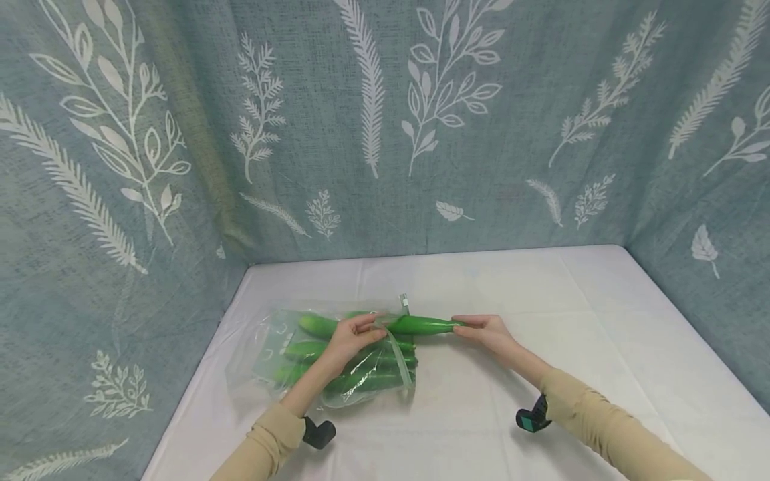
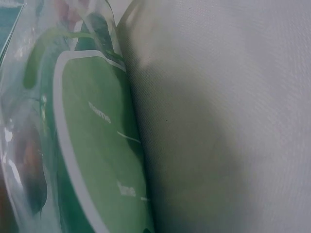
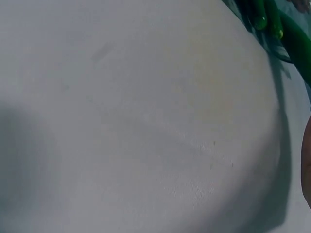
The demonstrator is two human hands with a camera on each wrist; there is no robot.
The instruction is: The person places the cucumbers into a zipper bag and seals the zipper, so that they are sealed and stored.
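A see-through plastic bag [image 1: 251, 344] lies on its side on the table, with several green cucumbers [image 1: 367, 382] inside it. Its mouth faces right. My left hand [image 1: 347, 339] pinches the upper edge of that mouth between thumb and fingers. My right hand [image 1: 488, 332] grips the right end of one cucumber [image 1: 424, 325], whose left end lies within the bag's opening. The right wrist view shows this cucumber [image 3: 297, 43] at the upper right, beside the tips of others. Up close in the left wrist view, the bag carries a green printed label [image 2: 99, 126] with a white border.
A white cloth [image 1: 511, 287] covers the table. Behind and at both sides hangs a blue-green curtain [image 1: 313, 120] with white leaf prints. A small pale tag [image 1: 404, 302] sticks up by the bag's top edge. Dark camera mounts [image 1: 319, 433] are on both wrists.
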